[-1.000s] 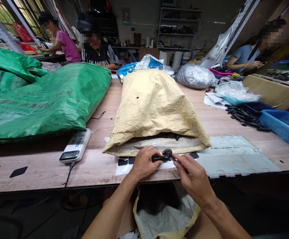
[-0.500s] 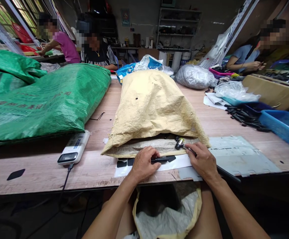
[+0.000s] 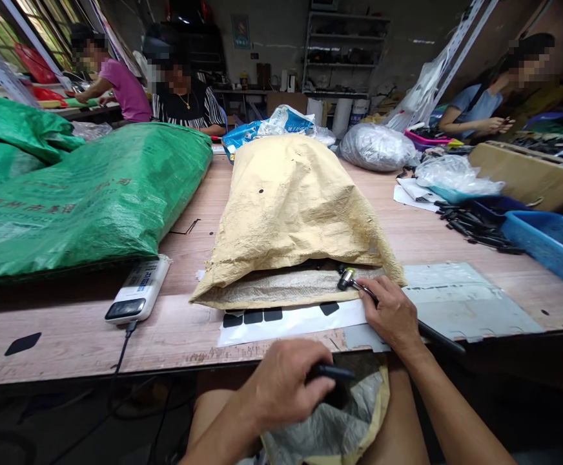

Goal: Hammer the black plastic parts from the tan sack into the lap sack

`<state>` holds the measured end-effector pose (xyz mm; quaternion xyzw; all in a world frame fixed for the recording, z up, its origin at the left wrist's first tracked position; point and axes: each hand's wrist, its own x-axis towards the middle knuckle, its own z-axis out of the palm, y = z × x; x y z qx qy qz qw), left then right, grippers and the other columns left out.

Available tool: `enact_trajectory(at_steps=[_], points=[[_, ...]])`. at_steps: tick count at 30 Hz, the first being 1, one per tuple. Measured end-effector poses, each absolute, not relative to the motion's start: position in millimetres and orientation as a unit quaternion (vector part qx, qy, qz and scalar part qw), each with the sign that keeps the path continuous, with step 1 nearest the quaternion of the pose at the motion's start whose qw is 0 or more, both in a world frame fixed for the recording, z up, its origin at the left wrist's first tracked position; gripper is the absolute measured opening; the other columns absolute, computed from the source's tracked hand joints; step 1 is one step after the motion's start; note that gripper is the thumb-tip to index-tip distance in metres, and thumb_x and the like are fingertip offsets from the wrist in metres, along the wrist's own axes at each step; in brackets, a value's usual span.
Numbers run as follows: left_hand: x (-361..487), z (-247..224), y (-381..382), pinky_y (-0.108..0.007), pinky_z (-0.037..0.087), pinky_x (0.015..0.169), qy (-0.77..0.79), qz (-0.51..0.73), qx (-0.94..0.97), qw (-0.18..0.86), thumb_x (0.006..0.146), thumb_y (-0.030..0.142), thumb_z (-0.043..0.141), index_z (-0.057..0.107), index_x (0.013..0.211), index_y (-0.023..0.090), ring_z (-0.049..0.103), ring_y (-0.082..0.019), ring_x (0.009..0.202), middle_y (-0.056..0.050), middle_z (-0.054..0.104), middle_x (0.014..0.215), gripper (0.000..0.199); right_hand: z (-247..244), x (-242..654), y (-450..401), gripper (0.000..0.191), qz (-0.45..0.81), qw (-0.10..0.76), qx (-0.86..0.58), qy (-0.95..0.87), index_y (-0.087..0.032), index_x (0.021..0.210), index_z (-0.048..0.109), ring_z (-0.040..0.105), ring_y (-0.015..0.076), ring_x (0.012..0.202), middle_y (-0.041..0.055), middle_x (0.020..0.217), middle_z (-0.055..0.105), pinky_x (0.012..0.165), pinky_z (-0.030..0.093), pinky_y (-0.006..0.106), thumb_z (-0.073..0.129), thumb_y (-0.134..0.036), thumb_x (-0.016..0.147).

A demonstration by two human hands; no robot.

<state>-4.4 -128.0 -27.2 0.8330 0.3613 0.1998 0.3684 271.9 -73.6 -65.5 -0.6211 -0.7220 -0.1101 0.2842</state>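
My left hand (image 3: 291, 384), somewhat blurred, is closed round a black rod-like part (image 3: 332, 372) over the open yellow-edged sack (image 3: 305, 436) on my lap. My right hand (image 3: 390, 310) grips the thin handle of a small hammer (image 3: 347, 279), whose head lies at the mouth of a big yellow woven sack (image 3: 291, 206). Beneath that mouth, a white strip (image 3: 291, 320) bears several black rounded squares (image 3: 272, 314). A long black rod (image 3: 441, 337) extends past my right wrist at the table edge.
Green sacks (image 3: 82, 194) fill the left side, with a white power bank (image 3: 139, 290) and its cable beside them. On the right are a grey sheet (image 3: 470, 300), black parts (image 3: 478, 226) and a blue tray (image 3: 552, 242). Several people sit farther back.
My left hand has moved down from the white strip to above the lap sack, carrying the black part. More black squares show on the strip. My right hand still holds the hammer.
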Motion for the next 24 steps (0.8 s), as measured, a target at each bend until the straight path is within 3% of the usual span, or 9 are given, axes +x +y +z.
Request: enact_trajectory(at_steps=[8,12,15,20,24], points=[[0,-102,-167,-0.041,0.053,0.078,0.483,-0.015,0.809,0.334,0.087,0.025,0.055,0.065,0.112,0.025,0.071,-0.032,0.092,-0.010,0.074,0.101,0.027,-67,271,-74,0.023,-0.118,0.281,-0.626,-0.718,-0.024,0.111,0.068,0.058,0.0210,0.090,0.0035,0.091,0.064,0.082,0.045,0.033,0.053,-0.025,0.094],[-3,-122,-168,-0.046,0.053,0.084,0.524,-0.030,0.789,0.320,0.086,0.022,0.054,0.064,0.124,0.022,0.069,-0.037,0.107,-0.017,0.072,0.116,0.039,-65,270,-75,0.023,-0.122,0.279,-0.630,-0.714,-0.025,0.110,0.069,0.058,0.0210,0.090,0.0038,0.091,0.064,0.081,0.045,0.033,0.053,-0.026,0.094],[-3,-103,-168,-0.044,0.053,0.082,0.498,-0.015,0.792,0.353,0.085,0.027,0.059,0.066,0.122,0.025,0.070,-0.035,0.102,-0.013,0.073,0.111,0.037,-65,269,-75,0.023,-0.126,0.281,-0.627,-0.715,-0.024,0.110,0.069,0.057,0.0212,0.090,0.0041,0.091,0.064,0.080,0.045,0.033,0.052,-0.026,0.094],[6,-36,-135,-0.027,0.047,0.066,0.410,0.114,0.808,0.408,0.088,0.035,0.064,0.070,0.102,0.030,0.067,-0.019,0.075,0.002,0.074,0.085,0.016,-65,270,-75,0.023,-0.127,0.279,-0.624,-0.719,-0.024,0.109,0.068,0.057,0.0215,0.089,0.0045,0.090,0.063,0.080,0.044,0.033,0.051,-0.026,0.094],[12,-6,-76,-0.029,0.046,0.072,0.451,0.213,0.820,0.282,0.092,0.032,0.059,0.070,0.097,0.023,0.064,-0.018,0.078,-0.003,0.071,0.091,0.014,-64,270,-75,0.023,-0.123,0.274,-0.628,-0.718,-0.023,0.110,0.068,0.057,0.0217,0.089,0.0045,0.090,0.063,0.080,0.044,0.033,0.051,-0.025,0.095]])
